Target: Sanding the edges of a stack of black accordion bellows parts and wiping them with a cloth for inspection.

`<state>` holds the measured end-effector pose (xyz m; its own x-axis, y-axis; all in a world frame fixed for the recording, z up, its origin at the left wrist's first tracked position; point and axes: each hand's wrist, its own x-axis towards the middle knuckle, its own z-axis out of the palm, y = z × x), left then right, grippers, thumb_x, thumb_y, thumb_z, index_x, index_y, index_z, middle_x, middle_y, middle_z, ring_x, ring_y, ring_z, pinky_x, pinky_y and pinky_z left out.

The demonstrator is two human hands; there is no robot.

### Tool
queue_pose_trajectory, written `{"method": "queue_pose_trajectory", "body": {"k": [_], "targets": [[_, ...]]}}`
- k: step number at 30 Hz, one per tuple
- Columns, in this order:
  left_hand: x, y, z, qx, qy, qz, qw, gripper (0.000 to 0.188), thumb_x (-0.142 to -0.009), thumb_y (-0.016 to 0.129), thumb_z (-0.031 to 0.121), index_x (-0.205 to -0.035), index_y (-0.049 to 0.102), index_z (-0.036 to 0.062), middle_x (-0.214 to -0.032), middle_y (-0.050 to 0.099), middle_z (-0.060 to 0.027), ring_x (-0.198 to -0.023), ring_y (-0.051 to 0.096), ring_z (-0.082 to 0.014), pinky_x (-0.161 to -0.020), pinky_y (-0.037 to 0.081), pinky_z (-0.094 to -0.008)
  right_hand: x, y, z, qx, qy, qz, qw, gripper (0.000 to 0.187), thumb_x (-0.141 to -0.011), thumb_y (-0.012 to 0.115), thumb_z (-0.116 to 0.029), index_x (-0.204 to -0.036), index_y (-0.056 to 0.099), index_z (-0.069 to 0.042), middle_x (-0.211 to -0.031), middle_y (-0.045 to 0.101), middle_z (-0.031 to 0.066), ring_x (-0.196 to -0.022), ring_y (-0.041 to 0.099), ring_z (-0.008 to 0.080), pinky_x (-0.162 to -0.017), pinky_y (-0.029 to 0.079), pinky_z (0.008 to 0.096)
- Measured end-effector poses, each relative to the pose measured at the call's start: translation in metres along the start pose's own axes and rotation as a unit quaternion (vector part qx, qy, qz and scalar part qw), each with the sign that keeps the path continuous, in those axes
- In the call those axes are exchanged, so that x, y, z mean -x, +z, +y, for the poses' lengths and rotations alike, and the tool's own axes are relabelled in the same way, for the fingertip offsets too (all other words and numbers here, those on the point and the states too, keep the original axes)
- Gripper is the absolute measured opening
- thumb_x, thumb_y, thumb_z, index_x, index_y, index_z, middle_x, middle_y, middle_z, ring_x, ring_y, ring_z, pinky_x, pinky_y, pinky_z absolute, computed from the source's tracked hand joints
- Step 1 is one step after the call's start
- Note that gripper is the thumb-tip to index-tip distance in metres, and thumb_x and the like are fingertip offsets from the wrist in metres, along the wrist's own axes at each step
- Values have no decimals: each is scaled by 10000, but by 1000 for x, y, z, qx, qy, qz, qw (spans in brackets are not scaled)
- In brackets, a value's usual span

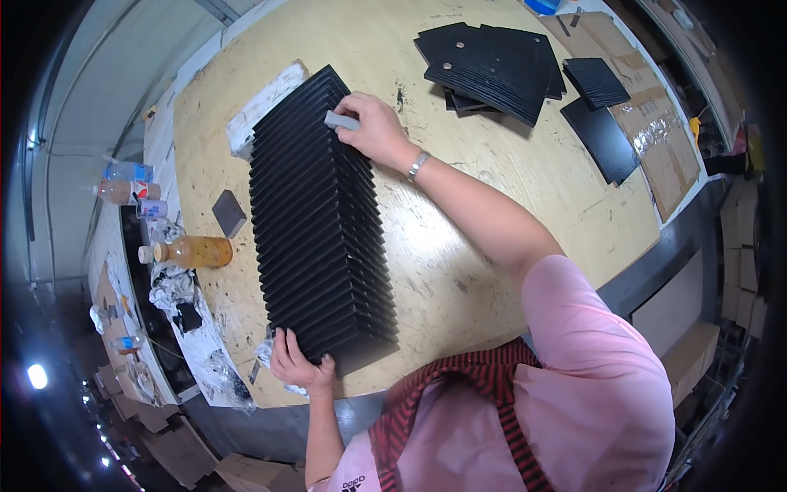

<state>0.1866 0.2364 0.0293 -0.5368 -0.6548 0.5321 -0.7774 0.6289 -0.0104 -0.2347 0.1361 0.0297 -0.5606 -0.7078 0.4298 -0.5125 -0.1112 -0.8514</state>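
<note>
A long row of black panels (303, 221) leans in overlapping steps across the table, slanting from the far side toward me. My right hand (373, 127) grips a small grey block (341, 120) and holds it against the panel edges near the far end of the row. At the near end my left hand (301, 365) rests on the closest panel, its fingers over the left edge and its thumb on the near side. A white, black-smudged block (266, 107) lies beside the row's far left side.
Loose black panels (500, 70) are piled at the far right, with smaller black pieces (602, 139) beside flattened cardboard (668, 156). At the left lie a dark square block (229, 214) and a bottle of orange liquid (194, 252). Crumpled plastic (172, 289) lies along the left edge.
</note>
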Motion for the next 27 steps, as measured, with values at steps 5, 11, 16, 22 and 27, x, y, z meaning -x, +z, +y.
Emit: {"method": "queue_pose_trajectory", "body": {"k": [5,11,16,22,27], "targets": [[1,3,-1,-1,-4,2,1000,810,-948,324,685,-1257,633,3,-1316,617,-188,-1136,568,-371,-978,403,-476,28,-19,22,175,0,-210,962,171,-797,746,-155,-904,679,-39,-913,684,97,-818,652,263,-764,515,380],[4,-1,-2,9,-18,-20,1000,849,-932,341,714,-1306,604,-1,-1354,593,-200,-1188,549,-385,-1023,376,-477,-21,-2,8,-78,93,25,992,206,-789,762,-169,-882,668,-11,-784,670,136,-715,649,255,-698,512,369],[5,1,-5,14,-19,-24,999,854,-932,339,718,-1310,600,-2,-1356,591,-199,-1197,540,-383,-1028,373,-483,11,4,31,19,106,-111,988,239,-767,778,-174,-884,657,-5,-768,669,133,-714,651,252,-684,510,362],[6,-8,-2,9,-21,-27,999,844,-936,339,709,-1308,598,-3,-1350,589,-212,-1197,540,-389,-1023,377,-488,-22,1,4,-32,177,-88,980,240,-762,781,-181,-883,671,-5,-792,684,129,-746,670,250,-699,521,348],[3,0,-1,15,-15,-12,1000,836,-935,333,711,-1267,631,3,-1323,612,-199,-1144,561,-371,-976,387,-466,-41,24,35,-50,91,6,995,255,-742,794,-176,-884,676,0,-797,685,115,-739,665,215,-704,526,333]]}}
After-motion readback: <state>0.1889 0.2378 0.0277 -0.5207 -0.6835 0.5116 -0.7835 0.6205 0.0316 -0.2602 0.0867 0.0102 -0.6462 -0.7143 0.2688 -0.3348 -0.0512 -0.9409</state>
